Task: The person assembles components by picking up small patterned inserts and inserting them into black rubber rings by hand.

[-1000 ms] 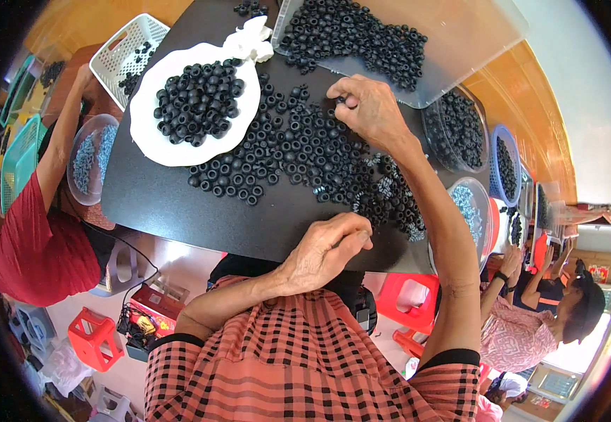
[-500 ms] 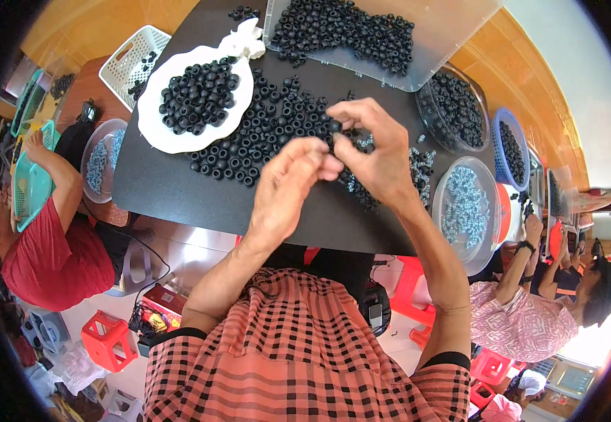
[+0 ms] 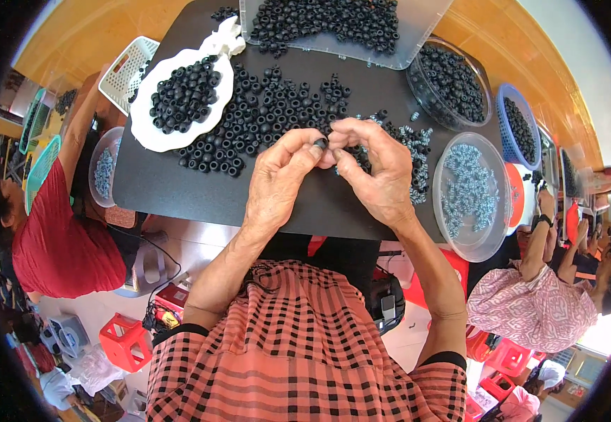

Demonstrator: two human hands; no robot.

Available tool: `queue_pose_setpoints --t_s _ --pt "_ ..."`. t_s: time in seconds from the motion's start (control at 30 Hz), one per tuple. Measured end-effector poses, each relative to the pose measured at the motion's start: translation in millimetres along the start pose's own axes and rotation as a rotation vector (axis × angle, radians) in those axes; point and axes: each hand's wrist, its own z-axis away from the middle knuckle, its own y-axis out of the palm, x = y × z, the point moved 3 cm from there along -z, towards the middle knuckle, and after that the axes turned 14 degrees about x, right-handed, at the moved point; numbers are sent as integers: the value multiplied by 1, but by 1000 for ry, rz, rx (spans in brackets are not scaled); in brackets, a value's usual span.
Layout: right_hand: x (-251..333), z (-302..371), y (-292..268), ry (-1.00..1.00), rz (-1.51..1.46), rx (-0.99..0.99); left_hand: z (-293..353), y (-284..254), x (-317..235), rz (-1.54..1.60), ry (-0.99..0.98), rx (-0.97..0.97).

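Note:
My left hand (image 3: 277, 179) pinches one black ring-shaped piece (image 3: 321, 143) between thumb and fingertips, above the dark table's front part. Close beside it, nearly touching, my right hand (image 3: 379, 169) has its fingers curled toward the thumb; whatever its fingertips hold is too small or hidden to make out. Loose black pieces of the same round, holed kind (image 3: 270, 105) lie spread beyond my left hand. Small pale blue metallic-looking parts (image 3: 419, 151) lie in a heap beside and partly behind my right hand. A white scalloped dish (image 3: 147, 133) at the left holds more black pieces.
A clear bin of black pieces (image 3: 407, 56) stands at the far side. To the right are a clear round bowl (image 3: 487, 119), a tub of blue parts (image 3: 453, 246) and a blue basket (image 3: 502, 151). People in a red shirt (image 3: 66, 239) and patterned top (image 3: 530, 309) sit either side.
My hands have drawn slightly nearer to me, and the black piece now shows clearly in the left fingertips. The view has shifted a little. The person at left has reached an arm farther out.

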Motion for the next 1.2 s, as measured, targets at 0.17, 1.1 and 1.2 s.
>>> queue_pose_setpoints --t_s 0.17,1.1,1.2 --pt "5 -2 -5 -115 184 125 3 5 1 90 -56 100" --pt "-8 -34 1 -19 64 180 17 -14 -1 330 -118 134" --pt "-30 -57 -16 228 177 60 21 -11 4 348 -94 164"
